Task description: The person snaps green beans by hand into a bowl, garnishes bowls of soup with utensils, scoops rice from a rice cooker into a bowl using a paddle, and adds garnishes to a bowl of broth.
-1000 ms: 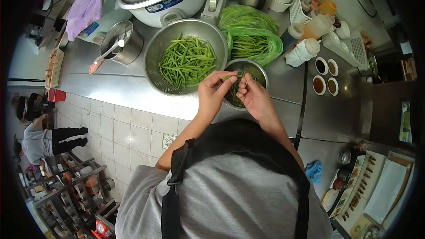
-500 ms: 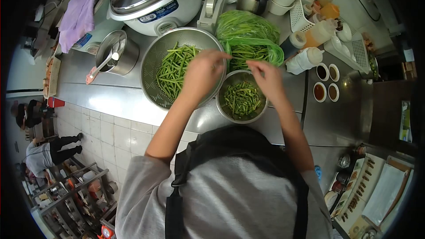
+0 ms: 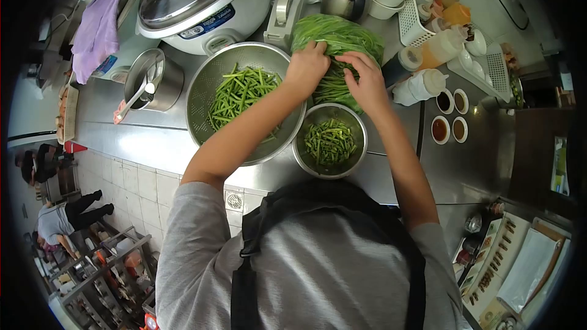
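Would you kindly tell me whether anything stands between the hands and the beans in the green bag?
Nothing separate visibly does: the left hand and right hand are at the bag, though its plastic may partly cover the beans.

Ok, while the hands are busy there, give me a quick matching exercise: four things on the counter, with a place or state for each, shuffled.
Things
1. Larger steel bowl
2. Smaller steel bowl
3. Green-filled plastic bag
4. Cloth

Place or state
A. Draped, purple, left of the rice cooker
B. Holds short green pieces, nearest the person's torso
C. Wall pierced with small holes
D. At the left hand and the right hand

Pairs: 1-C, 2-B, 3-D, 4-A
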Demonstrator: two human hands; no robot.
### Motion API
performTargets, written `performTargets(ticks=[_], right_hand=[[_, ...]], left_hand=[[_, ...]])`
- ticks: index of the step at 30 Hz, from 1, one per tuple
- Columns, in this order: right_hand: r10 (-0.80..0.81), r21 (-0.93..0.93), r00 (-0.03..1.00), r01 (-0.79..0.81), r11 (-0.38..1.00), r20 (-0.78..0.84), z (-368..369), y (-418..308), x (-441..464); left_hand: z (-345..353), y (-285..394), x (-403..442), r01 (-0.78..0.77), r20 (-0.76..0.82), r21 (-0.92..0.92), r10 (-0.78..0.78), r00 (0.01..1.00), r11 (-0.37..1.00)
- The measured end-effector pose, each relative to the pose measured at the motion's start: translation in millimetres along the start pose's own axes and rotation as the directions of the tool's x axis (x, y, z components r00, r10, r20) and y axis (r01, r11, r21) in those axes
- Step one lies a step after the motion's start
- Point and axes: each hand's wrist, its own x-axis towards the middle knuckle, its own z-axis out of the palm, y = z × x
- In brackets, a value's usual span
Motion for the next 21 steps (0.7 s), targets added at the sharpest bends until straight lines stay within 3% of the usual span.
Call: performTargets(ticks=[4, 9, 13, 16, 19, 21], right_hand=[[-0.015, -0.121, 1.0, 0.017, 0.993, 0.022, -8.4, -8.5, -8.8], [0.056, -0.19, 0.995, -0.04, 0.981, 0.079, -23.7, -28.9, -23.9], [0.107, -0.203, 0.99, -0.087, 0.975, 0.09, -37.0, -43.6, -36.5], [0.157, -0.127, 0.984, -0.146, 0.981, 0.08, -48.8, -59.4, -44.3], [0.258, 0.133, 0.962, -0.268, 0.954, 0.085, -53.4, -66.2, -58.1], [0.34, 0.47, 0.929, -0.369, 0.802, 0.149, -48.1, -66.3, -71.3]], left_hand=[[-13.1, -4.0, -2.9, -0.076, -0.013, -0.027, 0.076, 0.997, 0.997], [-47.4, 10.7, -15.8, -0.223, -0.165, -0.191, 0.192, 0.967, 0.956], [-62.9, 24.9, -28.9, -0.242, -0.232, -0.246, 0.185, 0.955, 0.939], [-71.5, 35.4, -39.0, -0.179, -0.276, -0.359, 0.079, 0.958, 0.916], [-81.6, 52.1, -56.0, -0.065, -0.289, -0.545, -0.115, 0.95, 0.836], [-85.6, 65.0, -68.9, 0.057, -0.187, -0.732, -0.281, 0.941, 0.679]])
